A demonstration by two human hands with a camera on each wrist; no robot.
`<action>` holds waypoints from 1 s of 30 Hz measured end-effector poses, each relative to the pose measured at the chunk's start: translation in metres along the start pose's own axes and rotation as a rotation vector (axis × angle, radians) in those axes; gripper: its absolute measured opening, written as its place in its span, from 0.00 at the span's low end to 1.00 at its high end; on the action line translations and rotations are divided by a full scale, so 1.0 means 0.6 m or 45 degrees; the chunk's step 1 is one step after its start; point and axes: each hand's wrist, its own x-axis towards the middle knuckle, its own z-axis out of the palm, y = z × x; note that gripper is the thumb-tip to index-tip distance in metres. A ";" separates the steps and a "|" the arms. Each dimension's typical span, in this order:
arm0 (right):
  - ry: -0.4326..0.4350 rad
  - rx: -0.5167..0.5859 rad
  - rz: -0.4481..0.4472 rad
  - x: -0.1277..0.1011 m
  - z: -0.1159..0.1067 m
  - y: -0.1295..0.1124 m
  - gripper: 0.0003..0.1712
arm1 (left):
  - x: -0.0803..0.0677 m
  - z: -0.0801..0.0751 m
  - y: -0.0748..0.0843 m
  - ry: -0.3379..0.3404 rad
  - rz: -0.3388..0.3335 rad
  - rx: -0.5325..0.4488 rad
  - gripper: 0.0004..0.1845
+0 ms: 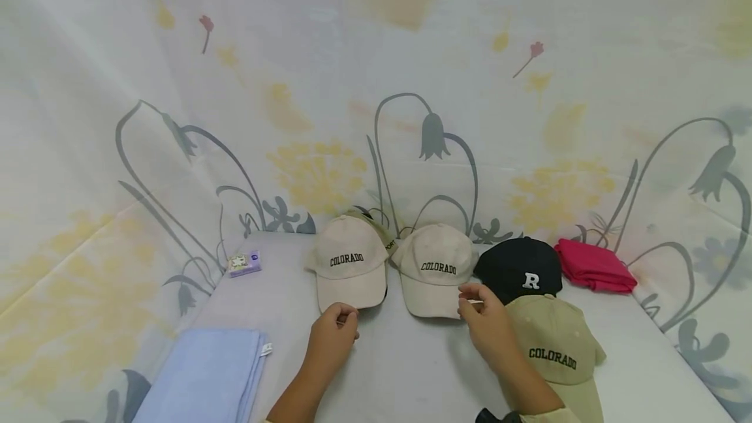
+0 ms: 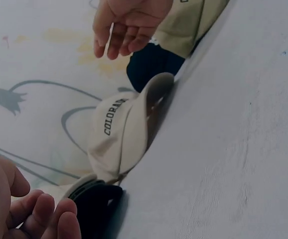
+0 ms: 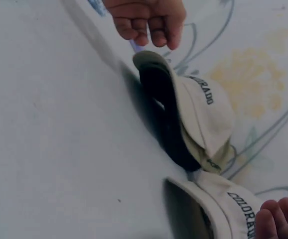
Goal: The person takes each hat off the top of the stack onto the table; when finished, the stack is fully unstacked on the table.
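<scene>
Left hand point(image 1: 333, 330) hovers over the desk point(image 1: 405, 371) with fingers loosely curled and holding nothing, its fingertips just at the brim edge of the left beige cap point(image 1: 350, 269), which sits directly ahead of it, stacked on at least one further cap; contact cannot be confirmed. Right hand point(image 1: 486, 322) is likewise relaxed, fingers gently bent, gripping nothing, positioned just beside the brim corner of the middle beige cap point(image 1: 436, 266), which lies ahead and slightly to its left. Folded blue cloth point(image 1: 205, 377) lies well to the left of the left hand, near the front edge of the desk. Olive cap point(image 1: 555, 351) rests immediately right of the right hand, partly beneath the forearm. Black cap point(image 1: 519, 268) sits just beyond the right hand, touching the olive cap. Folded pink cloth point(image 1: 595, 266) lies farther right. Small purple packet point(image 1: 244, 264) sits beyond and left of the left hand.
</scene>
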 end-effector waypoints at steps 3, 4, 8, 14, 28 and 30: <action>-0.048 0.023 0.016 0.006 0.027 0.000 0.15 | 0.001 -0.013 -0.005 0.041 -0.052 -0.030 0.11; -0.055 0.031 0.015 0.008 0.036 0.001 0.15 | 0.002 -0.016 -0.008 0.053 -0.069 -0.039 0.11; -0.077 0.080 -0.011 0.024 0.069 0.005 0.14 | 0.006 -0.028 -0.019 0.109 -0.126 -0.065 0.11; -0.111 0.065 -0.084 0.057 0.106 0.000 0.16 | 0.025 -0.045 -0.035 0.185 -0.249 -0.145 0.16; -0.216 -0.096 -0.163 0.141 0.160 -0.012 0.17 | 0.062 -0.053 -0.055 0.148 -0.355 -0.489 0.33; -0.248 -0.053 -0.143 0.148 0.169 -0.015 0.20 | 0.066 -0.053 -0.059 0.131 -0.336 -0.546 0.35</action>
